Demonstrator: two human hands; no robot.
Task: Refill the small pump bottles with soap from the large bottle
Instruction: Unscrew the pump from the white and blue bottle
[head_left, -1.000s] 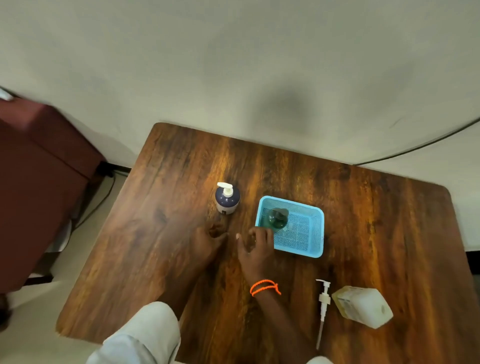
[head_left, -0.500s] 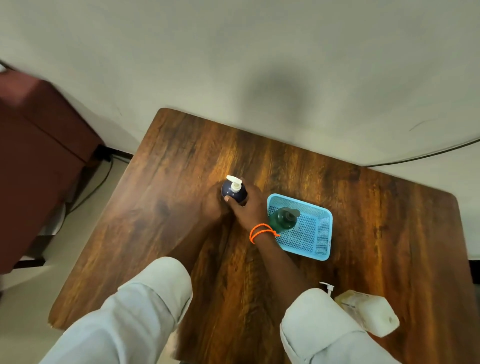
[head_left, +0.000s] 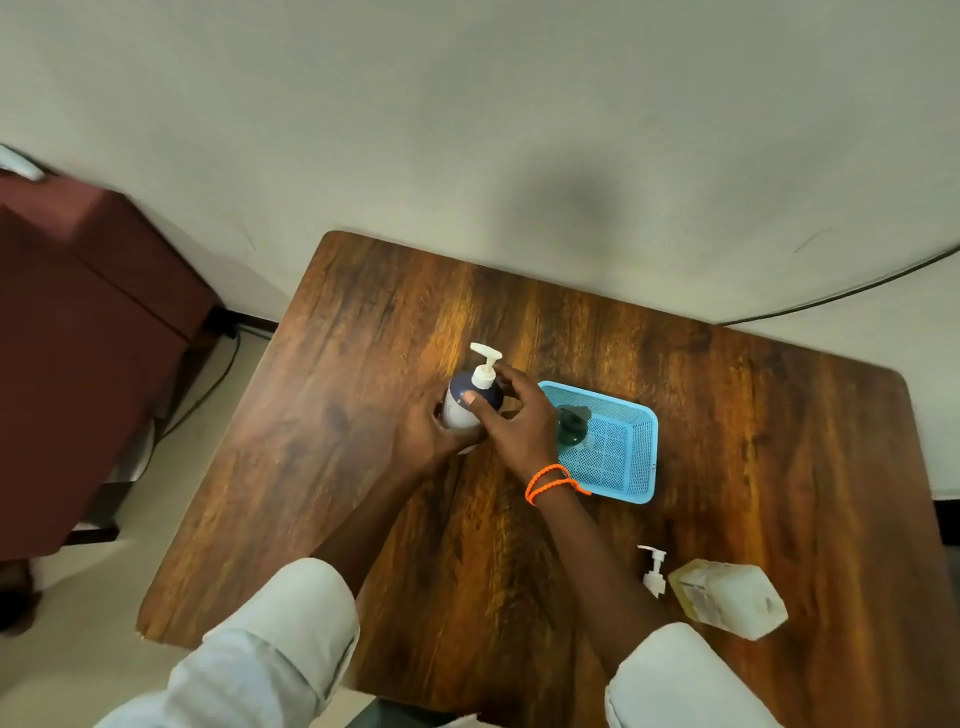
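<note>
Apparently green bottle (head_left: 571, 427) inside basket (head_left: 631, 470).

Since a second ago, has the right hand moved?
Yes. The right hand left the table by the basket and now grips the navy bottle's pump.

Soft overhead light, glare on the table (head_left: 457, 332), edges warped and blurred.

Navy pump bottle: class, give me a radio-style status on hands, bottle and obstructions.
Left hand grips navy pump bottle body. Right hand pinches its white pump collar. Pump on, bottle unopened. Nothing obstructing; large bottle lying at near right.
</note>
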